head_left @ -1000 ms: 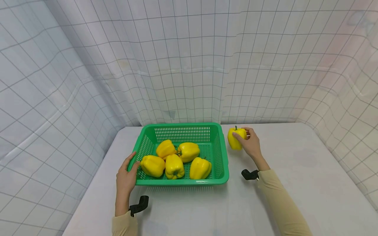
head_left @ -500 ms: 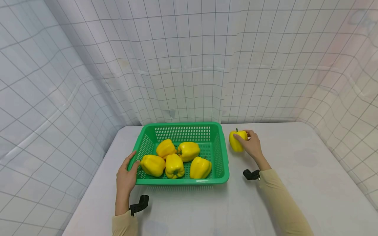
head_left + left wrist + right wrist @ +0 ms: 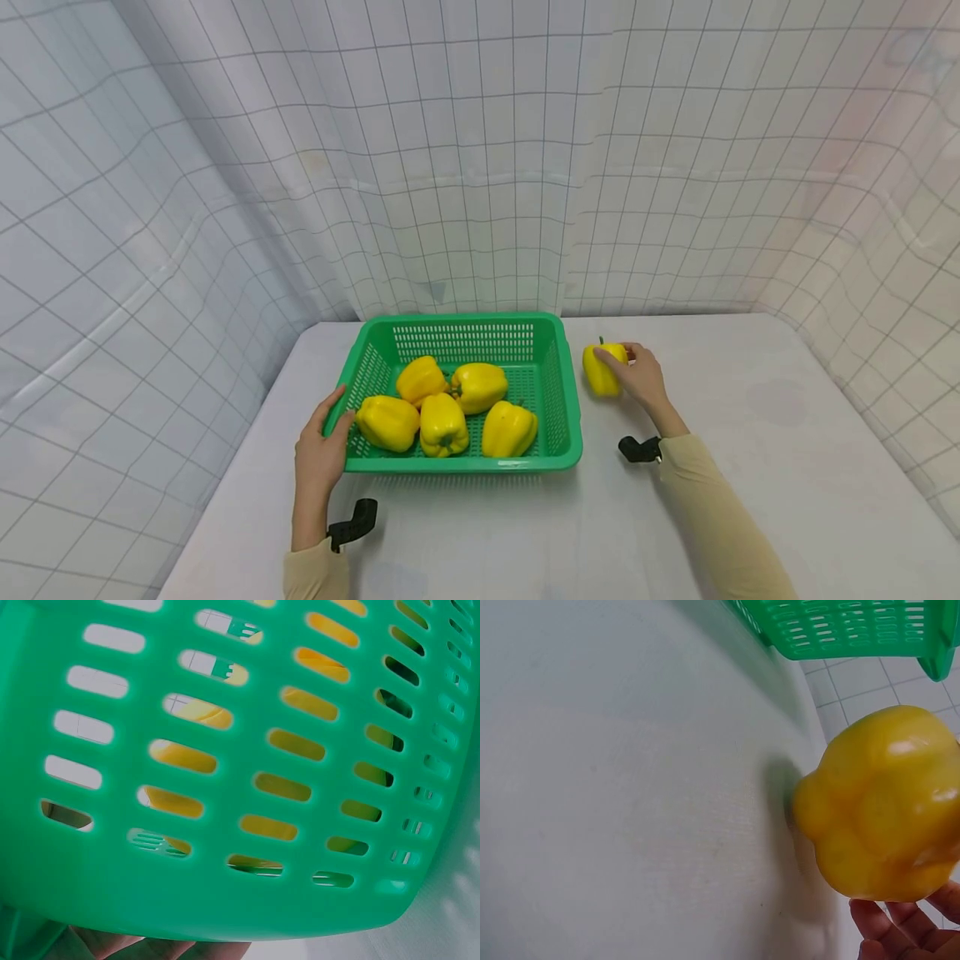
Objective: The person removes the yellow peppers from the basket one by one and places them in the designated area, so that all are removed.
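Note:
A green plastic basket [image 3: 462,464] with slotted walls holds several yellow bell peppers, among them one pepper [image 3: 510,428] in its near right part. My left hand [image 3: 318,454] grips the basket's left rim, thumb over the inner side. In the left wrist view its fingers [image 3: 161,949] show below the green wall. To the right of the basket, my right hand [image 3: 641,377] holds another yellow bell pepper [image 3: 604,371], stem up, between thumb and fingers. The right wrist view shows that pepper [image 3: 885,810] close over its shadow; whether it touches the table I cannot tell.
The basket stands on a white-covered table [image 3: 480,533]. A white curtain [image 3: 465,167] with a dark grid hangs behind the table and along both sides. Black camera mounts sit at both wrists, the left mount [image 3: 354,523] close to the basket's near left corner.
My right hand has brought its bell pepper a little nearer to me and slightly to the right. My left hand, the basket and the peppers in it stay where they were.

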{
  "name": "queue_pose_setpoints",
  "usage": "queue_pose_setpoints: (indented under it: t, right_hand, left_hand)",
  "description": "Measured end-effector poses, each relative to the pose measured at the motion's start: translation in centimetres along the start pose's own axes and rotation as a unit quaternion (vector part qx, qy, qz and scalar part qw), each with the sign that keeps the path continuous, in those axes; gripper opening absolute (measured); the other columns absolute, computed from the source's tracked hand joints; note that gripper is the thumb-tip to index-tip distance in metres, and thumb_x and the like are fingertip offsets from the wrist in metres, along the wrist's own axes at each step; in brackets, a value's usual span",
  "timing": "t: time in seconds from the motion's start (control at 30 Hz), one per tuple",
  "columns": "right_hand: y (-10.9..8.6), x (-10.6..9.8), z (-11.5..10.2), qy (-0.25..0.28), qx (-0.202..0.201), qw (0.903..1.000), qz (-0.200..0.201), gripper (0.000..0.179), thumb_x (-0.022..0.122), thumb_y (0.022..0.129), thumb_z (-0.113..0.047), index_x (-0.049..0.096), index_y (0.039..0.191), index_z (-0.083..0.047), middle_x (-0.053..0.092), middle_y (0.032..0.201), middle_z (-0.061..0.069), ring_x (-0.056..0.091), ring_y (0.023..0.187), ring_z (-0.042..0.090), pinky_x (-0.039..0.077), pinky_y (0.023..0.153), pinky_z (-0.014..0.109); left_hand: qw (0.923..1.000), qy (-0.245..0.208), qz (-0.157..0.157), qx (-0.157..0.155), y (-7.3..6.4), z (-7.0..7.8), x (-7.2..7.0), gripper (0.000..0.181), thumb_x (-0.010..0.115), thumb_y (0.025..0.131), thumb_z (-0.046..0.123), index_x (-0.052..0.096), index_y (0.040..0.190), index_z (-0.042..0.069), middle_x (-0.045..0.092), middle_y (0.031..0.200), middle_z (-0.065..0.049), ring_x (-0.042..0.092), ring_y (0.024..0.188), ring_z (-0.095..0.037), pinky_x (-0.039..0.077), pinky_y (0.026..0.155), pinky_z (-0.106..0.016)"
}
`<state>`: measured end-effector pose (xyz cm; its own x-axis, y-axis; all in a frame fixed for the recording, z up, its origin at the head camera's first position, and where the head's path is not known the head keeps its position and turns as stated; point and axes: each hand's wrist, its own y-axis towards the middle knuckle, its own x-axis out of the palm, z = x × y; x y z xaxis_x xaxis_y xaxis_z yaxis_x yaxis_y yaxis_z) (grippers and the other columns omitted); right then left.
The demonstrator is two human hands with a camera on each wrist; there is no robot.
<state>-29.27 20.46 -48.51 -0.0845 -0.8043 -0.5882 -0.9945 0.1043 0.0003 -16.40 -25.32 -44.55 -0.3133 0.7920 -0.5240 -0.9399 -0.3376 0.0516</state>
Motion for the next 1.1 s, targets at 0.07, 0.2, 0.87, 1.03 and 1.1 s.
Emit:
queue_pose_setpoints:
  t: [0.07, 0.2, 0.87, 1.03, 1.1]
  right_hand:
    - [-0.05, 0.04, 0.09, 0.000, 0.009, 0.9999, -0.005, 0.087, 0.055, 0.086, -0.062, 0.041, 0.136, 0.007, 0.043, 0.132, 0.027, 0.042, 0.115, 0.039, 0.034, 0.096, 0.051]
    - [-0.09, 0.13, 0.26, 0.003, 0.022, 0.9997, -0.012, 0.087, 0.054, 0.085, -0.064, 0.042, 0.136, 0.006, 0.044, 0.132, 0.026, 0.041, 0.116, 0.039, 0.033, 0.097, 0.051]
    - [-0.02, -0.15, 1.02, 0.016, 0.061, 0.9975, -0.033, 0.092, 0.042, 0.087, -0.070, 0.036, 0.140, 0.004, 0.040, 0.136, 0.029, 0.039, 0.122, 0.041, 0.032, 0.099, 0.052]
    - [0.09, -0.04, 0.95, 0.016, 0.054, 0.9980, -0.028, 0.089, 0.041, 0.088, -0.069, 0.037, 0.140, 0.004, 0.040, 0.136, 0.029, 0.038, 0.122, 0.040, 0.030, 0.101, 0.051]
    - [0.12, 0.00, 0.95, 0.019, 0.054, 0.9980, -0.027, 0.089, 0.041, 0.088, -0.068, 0.037, 0.140, 0.004, 0.041, 0.135, 0.028, 0.039, 0.121, 0.039, 0.031, 0.100, 0.050]
  left_hand:
    - [1.0000, 0.003, 0.000, 0.000, -0.03, -0.01, -0.04, 0.049, 0.045, 0.100, 0.039, 0.040, 0.146, 0.024, 0.034, 0.148, -0.014, 0.046, 0.108, -0.033, 0.037, 0.080, -0.045]
    - [1.0000, 0.009, 0.003, 0.001, -0.10, -0.04, -0.08, 0.049, 0.044, 0.100, 0.039, 0.040, 0.146, 0.024, 0.035, 0.148, -0.014, 0.049, 0.099, -0.031, 0.037, 0.073, -0.039]
    - [1.0000, 0.005, 0.002, -0.002, -0.12, -0.12, 0.06, 0.049, 0.045, 0.100, 0.038, 0.040, 0.146, 0.025, 0.035, 0.148, -0.014, 0.048, 0.097, -0.031, 0.037, 0.074, -0.040]
    - [1.0000, -0.004, 0.000, -0.001, -0.12, -0.08, 0.03, 0.049, 0.045, 0.100, 0.038, 0.040, 0.146, 0.024, 0.035, 0.148, -0.014, 0.047, 0.103, -0.031, 0.037, 0.078, -0.042]
    - [1.0000, -0.006, -0.002, -0.001, -0.08, -0.05, 0.00, 0.049, 0.046, 0.099, 0.038, 0.040, 0.146, 0.024, 0.034, 0.148, -0.014, 0.046, 0.108, -0.032, 0.037, 0.081, -0.045]
